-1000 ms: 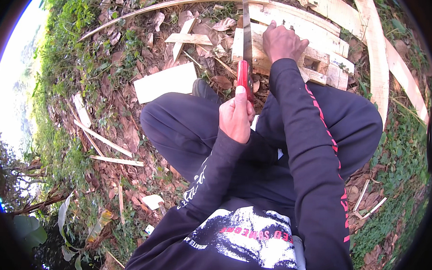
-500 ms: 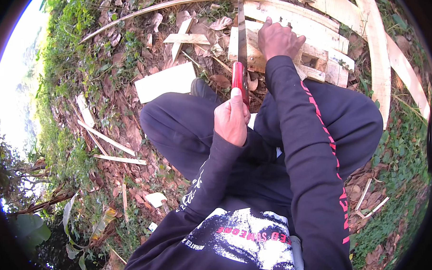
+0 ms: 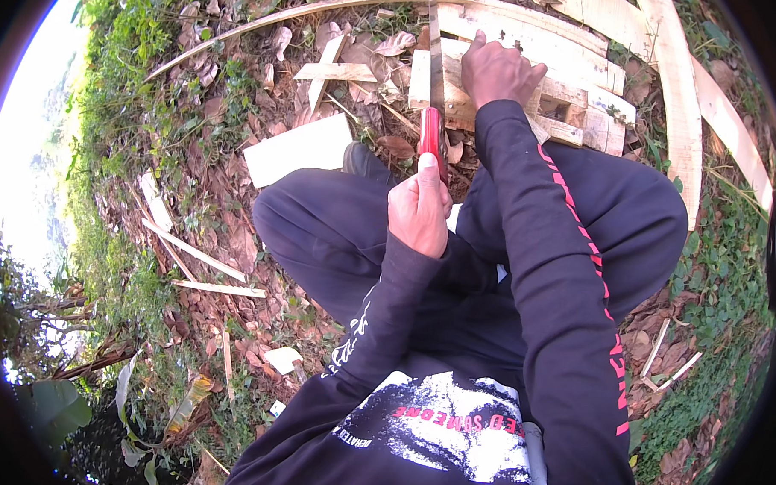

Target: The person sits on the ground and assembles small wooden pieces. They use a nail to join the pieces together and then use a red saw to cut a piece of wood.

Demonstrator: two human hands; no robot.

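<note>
My left hand (image 3: pixel 419 208) grips the red handle of a hand saw (image 3: pixel 432 133); its long blade runs straight away from me across a pale wooden board (image 3: pixel 445 73). My right hand (image 3: pixel 499 71) presses flat on that stack of boards just right of the blade. I am crouched low, and both knees in dark trousers frame the saw.
Long pale planks (image 3: pixel 683 107) lie at the top right. A flat white offcut (image 3: pixel 299 150) rests left of my knee. Thin wood strips (image 3: pixel 199 257) and scraps are scattered over dry leaves and grass. A curved slat (image 3: pixel 267 20) arcs along the top left.
The saw and my left hand have shifted slightly along the blade's line over the board. My right hand stays pressed on the wood.
</note>
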